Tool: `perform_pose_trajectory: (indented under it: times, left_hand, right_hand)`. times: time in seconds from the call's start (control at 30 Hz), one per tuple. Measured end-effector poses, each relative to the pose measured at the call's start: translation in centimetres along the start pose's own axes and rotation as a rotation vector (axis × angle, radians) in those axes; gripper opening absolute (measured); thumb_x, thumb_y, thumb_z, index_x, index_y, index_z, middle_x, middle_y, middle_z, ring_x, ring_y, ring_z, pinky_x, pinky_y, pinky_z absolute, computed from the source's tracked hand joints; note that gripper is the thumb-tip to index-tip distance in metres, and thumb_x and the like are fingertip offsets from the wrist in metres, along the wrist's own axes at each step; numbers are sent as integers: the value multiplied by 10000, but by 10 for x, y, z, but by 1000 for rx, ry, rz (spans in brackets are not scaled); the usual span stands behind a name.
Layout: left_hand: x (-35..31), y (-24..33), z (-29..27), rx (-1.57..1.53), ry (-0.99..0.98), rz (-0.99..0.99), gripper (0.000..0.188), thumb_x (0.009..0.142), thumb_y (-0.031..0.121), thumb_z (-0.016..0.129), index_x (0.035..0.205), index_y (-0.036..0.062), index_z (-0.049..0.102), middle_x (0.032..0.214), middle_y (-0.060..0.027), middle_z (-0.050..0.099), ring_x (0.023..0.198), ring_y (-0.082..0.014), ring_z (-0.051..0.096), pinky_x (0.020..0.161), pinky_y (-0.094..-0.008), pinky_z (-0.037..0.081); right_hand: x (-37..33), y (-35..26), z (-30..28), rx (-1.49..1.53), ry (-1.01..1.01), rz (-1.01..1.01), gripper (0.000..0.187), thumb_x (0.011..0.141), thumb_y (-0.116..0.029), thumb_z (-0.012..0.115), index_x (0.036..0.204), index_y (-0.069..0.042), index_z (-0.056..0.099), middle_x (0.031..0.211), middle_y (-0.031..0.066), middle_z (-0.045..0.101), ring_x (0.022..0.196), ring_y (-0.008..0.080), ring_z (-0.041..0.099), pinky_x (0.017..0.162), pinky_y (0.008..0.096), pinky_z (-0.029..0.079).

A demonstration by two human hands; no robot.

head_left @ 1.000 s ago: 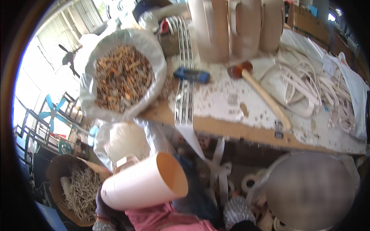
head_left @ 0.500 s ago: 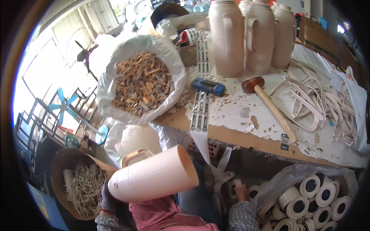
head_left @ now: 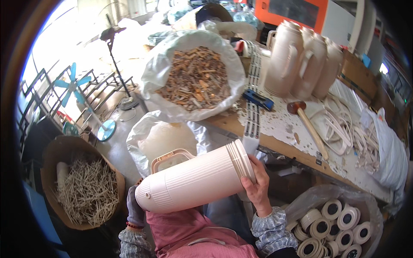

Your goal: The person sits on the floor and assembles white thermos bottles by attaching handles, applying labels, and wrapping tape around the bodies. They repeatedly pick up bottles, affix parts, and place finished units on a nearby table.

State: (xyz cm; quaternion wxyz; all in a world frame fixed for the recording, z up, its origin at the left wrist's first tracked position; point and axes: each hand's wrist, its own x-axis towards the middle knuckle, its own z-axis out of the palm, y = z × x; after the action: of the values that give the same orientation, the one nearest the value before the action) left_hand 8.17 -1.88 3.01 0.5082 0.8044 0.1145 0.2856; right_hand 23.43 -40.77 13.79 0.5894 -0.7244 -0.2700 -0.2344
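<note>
A pale pink ribbed vacuum jug shell (head_left: 193, 182) lies tilted across my lap, its looped handle (head_left: 172, 155) on the far side. My gloved left hand (head_left: 135, 207) grips its narrow end at the left; most of those fingers are hidden behind the shell. At the wide right end sits a ringed, threaded-looking base piece (head_left: 239, 161). My bare right hand (head_left: 258, 185) is closed around this base piece, thumb on the near side. Whether the piece is fully seated cannot be made out.
A clear bag of round base pieces (head_left: 320, 228) stands at lower right. On the worn table (head_left: 275, 124) are a mallet (head_left: 307, 127), a blue tool (head_left: 258, 99), several upright jugs (head_left: 282, 64) and plastic strips (head_left: 342, 124). A chip-filled sack (head_left: 193, 81) and a stick-filled carton (head_left: 86, 193) stand left.
My right hand has come up from beside the bag with a base piece, which now covers the shell's open end. The shell has shifted slightly right; the view has turned.
</note>
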Motion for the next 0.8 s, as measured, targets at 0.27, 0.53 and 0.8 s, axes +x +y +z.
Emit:
perform_pose_trajectory:
  times: [0.27,0.53,0.8]
  left_hand:
    - [-26,-36,-50,-127,-186,-235,268,899,51,551,1165,21,555,1121,-115,631,975,-228,621,846,-338,504]
    - [10,6,-37,-908,-33,-572,383,983,318,427,1155,15,589,1130,-124,640,1013,-256,594,914,-378,476]
    - [9,271,-60,539,-184,1058,297,737,259,769,956,92,658,1047,-140,648,886,-348,643,771,-420,519]
  right_hand:
    - [7,-45,29,-14,-242,-394,443,763,-210,717,1123,40,650,1213,235,603,949,354,635,815,399,513]
    - [-9,-39,26,13,-155,-272,438,756,-194,712,1110,58,661,1202,254,619,951,332,656,829,369,502]
    - [-67,89,95,744,-548,1366,416,966,-425,543,1173,-77,634,1160,53,636,1043,153,587,910,353,476]
